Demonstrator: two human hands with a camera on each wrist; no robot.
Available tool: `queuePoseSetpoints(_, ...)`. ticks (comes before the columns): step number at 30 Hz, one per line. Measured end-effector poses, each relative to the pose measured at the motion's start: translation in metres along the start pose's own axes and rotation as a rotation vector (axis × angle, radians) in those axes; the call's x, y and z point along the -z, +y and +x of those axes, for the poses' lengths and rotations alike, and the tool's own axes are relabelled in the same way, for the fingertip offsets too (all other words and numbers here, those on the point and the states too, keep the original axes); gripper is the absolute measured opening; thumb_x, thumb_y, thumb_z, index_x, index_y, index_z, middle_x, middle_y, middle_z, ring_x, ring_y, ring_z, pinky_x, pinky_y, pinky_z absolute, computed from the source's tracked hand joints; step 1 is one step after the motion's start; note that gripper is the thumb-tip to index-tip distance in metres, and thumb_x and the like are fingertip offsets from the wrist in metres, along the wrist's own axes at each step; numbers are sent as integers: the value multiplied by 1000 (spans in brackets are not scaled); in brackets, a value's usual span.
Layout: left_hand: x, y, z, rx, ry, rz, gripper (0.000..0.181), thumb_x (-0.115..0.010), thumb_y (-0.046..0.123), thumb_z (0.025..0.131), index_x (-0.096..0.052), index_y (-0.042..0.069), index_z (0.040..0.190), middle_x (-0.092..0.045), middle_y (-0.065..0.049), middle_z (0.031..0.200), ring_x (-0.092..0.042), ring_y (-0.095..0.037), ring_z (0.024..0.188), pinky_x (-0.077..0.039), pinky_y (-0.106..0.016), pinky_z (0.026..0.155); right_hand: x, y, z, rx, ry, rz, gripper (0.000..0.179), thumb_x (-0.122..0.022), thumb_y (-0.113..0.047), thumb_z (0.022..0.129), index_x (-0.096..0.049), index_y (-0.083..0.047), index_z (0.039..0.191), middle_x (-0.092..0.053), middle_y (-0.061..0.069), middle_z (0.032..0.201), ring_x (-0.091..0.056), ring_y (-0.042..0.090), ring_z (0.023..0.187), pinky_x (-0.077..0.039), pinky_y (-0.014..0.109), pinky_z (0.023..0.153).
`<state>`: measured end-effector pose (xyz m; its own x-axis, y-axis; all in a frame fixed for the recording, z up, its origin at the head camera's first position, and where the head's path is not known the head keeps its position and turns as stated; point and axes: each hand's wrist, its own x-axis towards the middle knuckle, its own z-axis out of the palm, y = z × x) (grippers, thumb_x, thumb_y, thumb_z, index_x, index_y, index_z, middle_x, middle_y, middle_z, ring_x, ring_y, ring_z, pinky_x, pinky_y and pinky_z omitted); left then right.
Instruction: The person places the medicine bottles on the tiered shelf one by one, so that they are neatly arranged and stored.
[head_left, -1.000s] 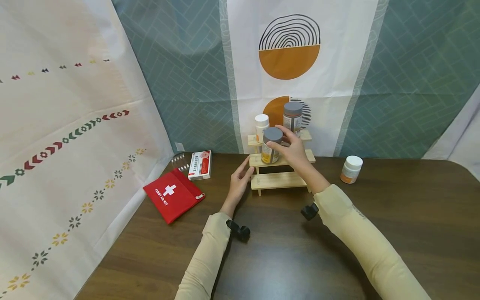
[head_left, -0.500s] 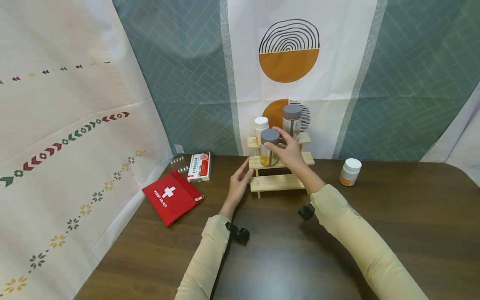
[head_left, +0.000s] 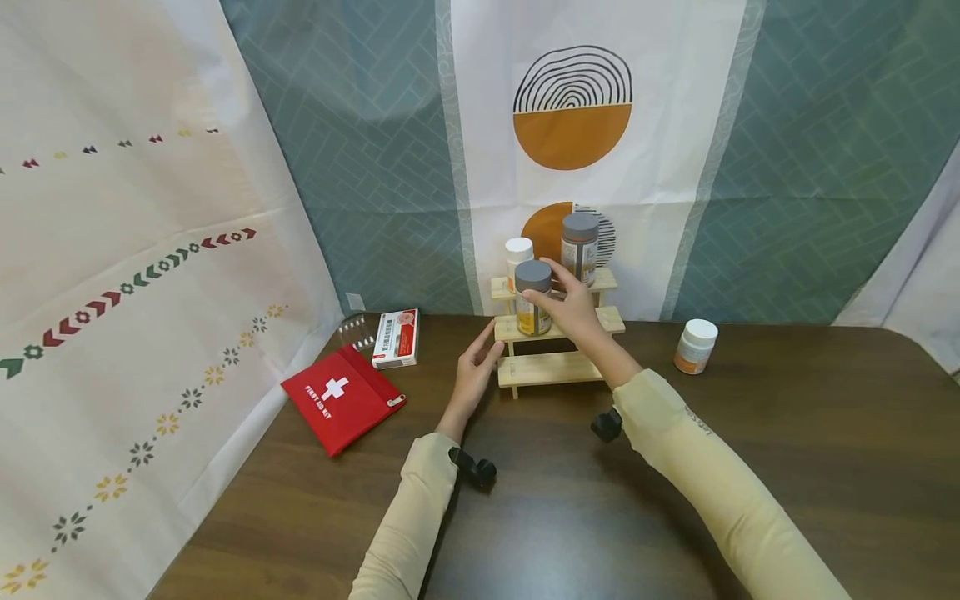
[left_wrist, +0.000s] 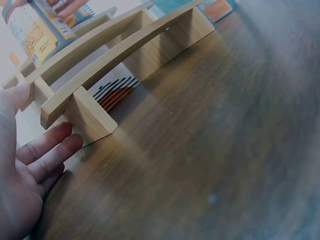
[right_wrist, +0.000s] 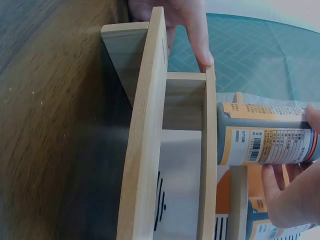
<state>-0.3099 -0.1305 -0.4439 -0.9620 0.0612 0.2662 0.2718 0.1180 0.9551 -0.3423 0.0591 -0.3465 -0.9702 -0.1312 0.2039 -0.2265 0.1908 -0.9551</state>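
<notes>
A grey-lidded bottle [head_left: 533, 300] with an orange and white label stands on the middle shelf of a small three-step wooden stand [head_left: 551, 367]. My right hand [head_left: 564, 302] grips it from the right side. In the right wrist view the bottle [right_wrist: 262, 141] meets the shelf edge, with my fingers [right_wrist: 292, 200] round it. My left hand [head_left: 480, 360] rests with straight fingers against the stand's left end. The left wrist view shows those fingers [left_wrist: 47, 147] by the stand's foot [left_wrist: 90, 117]. A white-lidded bottle [head_left: 518, 253] and another grey-lidded bottle [head_left: 580, 247] stand on the top shelf.
On the dark wooden table [head_left: 787, 467], a white-lidded orange bottle [head_left: 694, 347] stands right of the stand. To the left lie a red first aid kit [head_left: 342, 398], a red and white medicine box [head_left: 396, 338] and a blister pack [head_left: 357, 329]. Patterned cloths hang behind and at left.
Almost nothing: the head view has drifted slightly. My right hand still holds the grey-lidded bottle on the middle shelf and my left hand stays at the stand's left end.
</notes>
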Motion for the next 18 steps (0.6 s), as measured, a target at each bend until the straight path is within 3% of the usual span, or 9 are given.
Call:
queuePoseSetpoints(2, 0, 9, -4, 2, -12, -3, 50, -54, 20, 101, -41, 13, 150, -60, -34, 114, -56, -35, 88, -47, -58, 90, -1, 0, 0, -3, 0, 3, 72, -70, -27, 91, -35, -20, 152, -43, 17, 149, -43, 35, 137, -39, 49, 110)
queuePoseSetpoints(5, 0, 10, -5, -3, -11, -13, 50, -53, 19, 101, -40, 12, 149, -60, -32, 118, -54, -45, 93, -44, -62, 92, -1, 0, 0, -7, 2, -1, 71, -70, -28, 91, -35, -21, 153, -43, 16, 149, -43, 35, 137, -39, 49, 110)
queuePoseSetpoints(9, 0, 11, -4, -4, -15, -20, 51, -53, 19, 101, -40, 12, 150, -59, -35, 115, -51, -48, 93, -44, -63, 93, -1, -1, 0, -10, 8, -5, 71, -70, -28, 91, -35, -21, 153, -43, 16, 150, -43, 35, 137, -39, 49, 111)
queuePoseSetpoints(12, 0, 11, -5, -1, -12, -12, 51, -54, 19, 101, -40, 13, 150, -58, -37, 112, -51, -42, 88, -44, -62, 92, -2, -2, -1, -17, 10, 1, 71, -70, -27, 91, -35, -21, 153, -43, 15, 150, -42, 34, 138, -38, 48, 111)
queuePoseSetpoints(16, 0, 12, -6, 1, 0, 1, 51, -55, 19, 101, -41, 13, 149, -60, -31, 119, -56, -26, 84, -48, -57, 90, -2, -2, -1, -29, 5, 4, 72, -69, -26, 91, -34, -21, 153, -40, 14, 153, -40, 34, 139, -37, 49, 112)
queuePoseSetpoints(18, 0, 12, -6, -2, 6, 10, 51, -55, 18, 101, -41, 12, 149, -62, -30, 112, -56, -20, 81, -51, -51, 87, -2, -2, -1, -29, -1, 2, 72, -69, -26, 92, -32, -20, 154, -38, 14, 154, -39, 34, 140, -36, 50, 113)
